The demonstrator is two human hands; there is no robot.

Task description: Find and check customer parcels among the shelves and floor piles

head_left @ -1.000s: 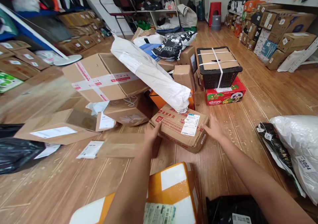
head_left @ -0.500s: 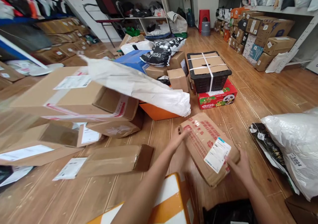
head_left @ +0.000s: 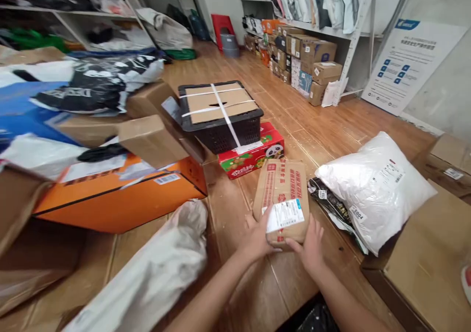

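Note:
Between my two hands is a brown cardboard box with red printing and a white shipping label. My left hand grips its left side near the close end, partly over the label's edge. My right hand holds the near right corner, thumb at the bottom edge. The box's far end is close to a red box with a panda picture; I cannot tell whether they touch. On that red box stands a black plastic basket, topped with cardboard and tied with white straps.
To the right lies a stuffed white bag over a black packet, beside a large carton. At left are an orange box and a long white wrapped parcel. Stacked cartons line the far shelf.
The view has swung to the right. The cardboard box has turned straighter and moved toward the red panda box. My left hand has shifted from its far left corner to its near left side.

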